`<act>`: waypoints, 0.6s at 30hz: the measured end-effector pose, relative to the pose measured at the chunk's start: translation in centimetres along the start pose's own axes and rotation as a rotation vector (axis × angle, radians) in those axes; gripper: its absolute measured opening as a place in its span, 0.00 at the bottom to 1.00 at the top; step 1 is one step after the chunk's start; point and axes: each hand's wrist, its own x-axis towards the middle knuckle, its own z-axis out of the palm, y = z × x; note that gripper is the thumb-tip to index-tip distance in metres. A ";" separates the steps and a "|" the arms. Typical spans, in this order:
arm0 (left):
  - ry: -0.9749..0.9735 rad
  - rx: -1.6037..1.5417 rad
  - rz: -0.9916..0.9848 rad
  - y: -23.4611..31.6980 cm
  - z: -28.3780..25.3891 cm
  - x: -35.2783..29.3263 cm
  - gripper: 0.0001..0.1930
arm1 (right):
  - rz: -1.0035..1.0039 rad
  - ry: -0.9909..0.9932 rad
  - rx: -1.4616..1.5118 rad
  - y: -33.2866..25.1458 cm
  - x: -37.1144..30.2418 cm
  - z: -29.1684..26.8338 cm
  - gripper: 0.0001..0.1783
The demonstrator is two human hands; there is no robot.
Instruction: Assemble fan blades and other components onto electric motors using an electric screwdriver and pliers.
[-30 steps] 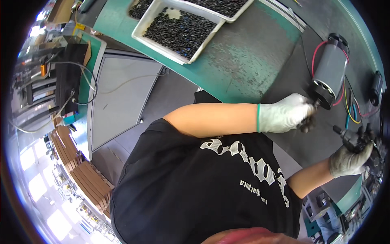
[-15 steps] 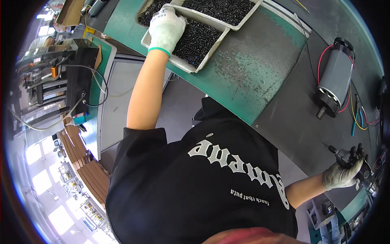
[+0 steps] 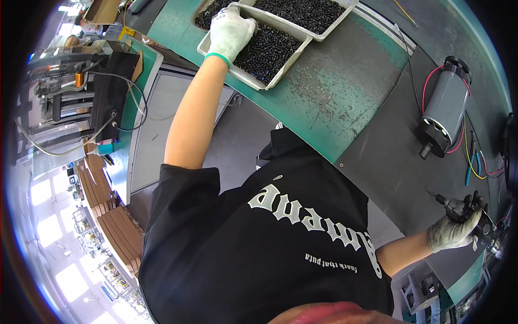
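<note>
My left hand [image 3: 231,36], in a white knit glove with a green cuff, reaches into the near tray [image 3: 276,76] of small black parts that look like screws. Its fingers are bunched and curled downward by the tray's far rim; whatever is between their tips is hidden. Far to the right, my right hand [image 3: 452,233], also gloved, is wrapped round a black power screwdriver [image 3: 459,209]. The tool's thin bit points left, above the dark mat. Beyond it on the bench lies a grey cylindrical motor [image 3: 448,102] with black ends, a toothed shaft and red wires.
Two more trays of black parts, one at the far right [image 3: 318,36] and one at the far left [image 3: 211,12], adjoin the near one. Blue-handled pliers [image 3: 469,167] and loose wires lie right of the motor. A machine with cables [image 3: 110,92] and stacked brown cardboard [image 3: 120,237] stand at left.
The view has shifted slightly, so the trays and bench sit a little further right. My left hand stays in the near tray; my right hand keeps its hold on the screwdriver.
</note>
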 end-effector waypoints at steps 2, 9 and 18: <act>0.080 -0.064 -0.039 0.5 0.3 -0.1 0.17 | -0.019 -0.004 -0.008 0.3 0.2 -0.3 0.17; 0.047 0.013 -0.044 0.0 0.7 0.1 0.18 | 0.078 -0.066 0.087 0.4 0.1 -0.7 0.19; -0.082 0.010 0.130 -2.3 -0.6 0.3 0.19 | 0.007 0.006 -0.045 -1.1 -1.6 2.0 0.22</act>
